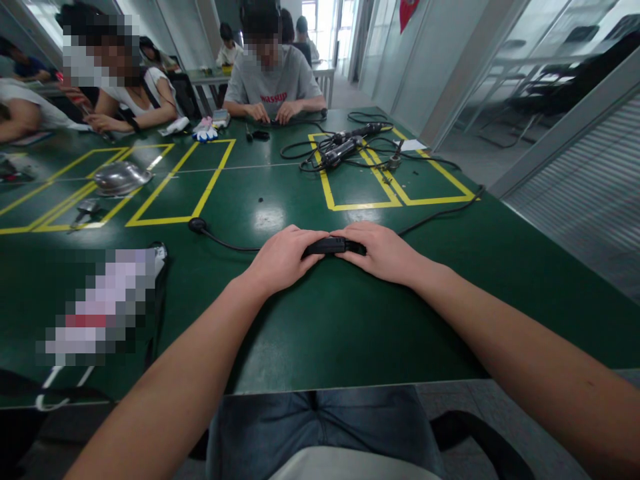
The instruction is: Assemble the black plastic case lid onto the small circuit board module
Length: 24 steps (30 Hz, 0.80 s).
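Note:
On the green table, close in front of me, lies a slim black oblong device [327,246], gripped at both ends. My left hand [285,259] closes around its left end, thumb in front and fingers behind. At the other end my right hand [383,250] holds it the same way, and part of a darker black piece shows beneath its fingers. From the left side a thin black cord [227,244] runs to a round black knob [197,225] resting on the table. Another black cable [435,217] emerges behind my right hand toward the right edge. My palms hide much of the device.
Black tools with tangled cables [343,148] lie at the back right within yellow tape outlines [365,205]. Left are a metal bowl-like piece [120,179] and a blurred flat item [107,300] with a strap. Across the table a person [275,77] handles a small black object.

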Tool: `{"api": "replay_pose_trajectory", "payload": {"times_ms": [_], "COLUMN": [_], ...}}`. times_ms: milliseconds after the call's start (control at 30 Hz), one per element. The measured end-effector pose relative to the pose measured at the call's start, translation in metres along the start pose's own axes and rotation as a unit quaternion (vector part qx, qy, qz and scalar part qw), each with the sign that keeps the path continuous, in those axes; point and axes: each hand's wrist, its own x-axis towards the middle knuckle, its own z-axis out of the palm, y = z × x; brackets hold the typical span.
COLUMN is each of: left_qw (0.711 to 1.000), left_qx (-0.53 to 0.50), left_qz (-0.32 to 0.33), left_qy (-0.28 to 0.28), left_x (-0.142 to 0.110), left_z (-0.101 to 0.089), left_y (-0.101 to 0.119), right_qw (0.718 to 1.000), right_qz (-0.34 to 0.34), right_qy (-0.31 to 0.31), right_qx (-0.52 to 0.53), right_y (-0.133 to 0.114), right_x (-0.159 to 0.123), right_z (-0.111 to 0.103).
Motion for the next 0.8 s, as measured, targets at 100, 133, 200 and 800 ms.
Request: {"api": "replay_pose_trajectory", "payload": {"times_ms": [100, 133, 200, 800], "left_qw": [1.000, 1.000, 1.000, 1.000], "left_qx": [-0.002, -0.003, -0.004, -0.013], "left_qz": [0.002, 0.002, 0.002, 0.002], "left_qy": [0.001, 0.003, 0.008, 0.004], "left_x": [0.0002, 0.0002, 0.0002, 0.0000], "left_z": [0.0005, 0.0007, 0.0012, 0.0016], "left_y": [0.0002, 0.0002, 0.0001, -0.0009], "right_qw": [1.000, 1.000, 1.000, 1.000], "right_qz": [0.004, 0.004, 0.007, 0.012], "right_qy": [0.004, 0.003, 0.004, 0.012], "right_qx": [0.004, 0.006, 0.007, 0.013], "right_y": [-0.0012, -0.0014, -0.0016, -0.0013], "right_x": [0.0001, 0.0002, 0.0003, -0.0005], "right_z": [0.0001, 0.0002, 0.0005, 0.0023]}}
